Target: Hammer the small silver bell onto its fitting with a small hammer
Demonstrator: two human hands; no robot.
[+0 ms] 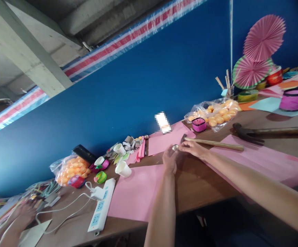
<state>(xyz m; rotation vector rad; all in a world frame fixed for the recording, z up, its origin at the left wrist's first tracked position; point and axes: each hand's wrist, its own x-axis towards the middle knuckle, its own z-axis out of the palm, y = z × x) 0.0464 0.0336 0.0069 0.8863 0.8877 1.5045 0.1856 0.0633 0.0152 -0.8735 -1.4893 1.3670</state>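
My left hand (169,160) is raised over the front of the brown table, its fingers closed around a small shiny silver ball-shaped thing (175,147). Beside it, my right hand (193,149) has thumb and fingertips pinched together close to the ball. What lies inside that pinch is too small to make out. Just behind my right hand rests a small hammer (215,141) with a wooden handle, its dark head near my fingers. Pink paper sheets (135,192) lie on both sides of my hands.
A claw hammer (249,133) lies at right. Bags of orange balls (222,115), a pink container (198,125) and a blurred-out bright object (163,122) stand behind. At left are a paper cup (123,169), a power strip (102,206) with cords and another person's hands (25,212).
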